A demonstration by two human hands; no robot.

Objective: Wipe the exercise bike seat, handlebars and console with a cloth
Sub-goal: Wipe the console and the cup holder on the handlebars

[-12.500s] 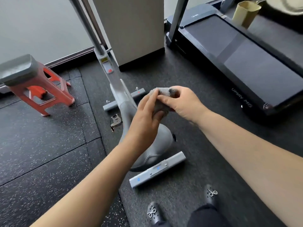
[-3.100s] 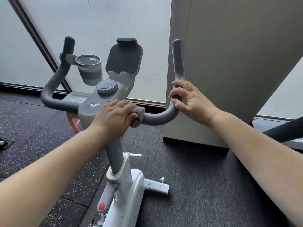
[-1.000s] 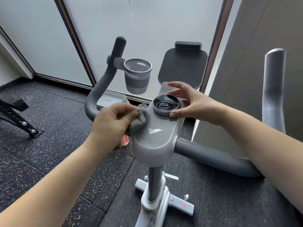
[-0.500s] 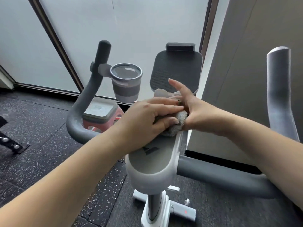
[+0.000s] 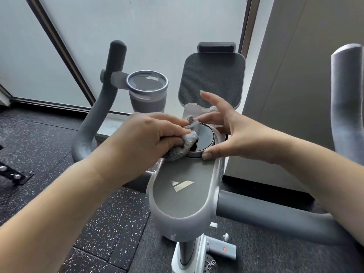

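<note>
The exercise bike's grey console (image 5: 183,194) with a white rim fills the middle of the view. A round black dial (image 5: 204,137) sits at its far end. My left hand (image 5: 145,138) grips a grey cloth (image 5: 185,138) and presses it on the dial's left side. My right hand (image 5: 236,134) has its fingers spread, thumb and fingertips resting at the dial's right edge. Grey handlebars (image 5: 275,219) curve out on both sides, with a left upright (image 5: 110,79) and a right upright (image 5: 346,91). The seat is out of view.
A grey cup (image 5: 146,93) hangs in a holder on the left handlebar. A dark tablet rest (image 5: 211,77) stands behind the dial. Frosted glass (image 5: 157,26) lies ahead and a beige cabinet (image 5: 305,66) to the right. Speckled rubber floor (image 5: 110,223) is below.
My left hand has slid left with the cloth, uncovering most of the dial. My right hand has spread its fingers and set its thumb on the console by the dial.
</note>
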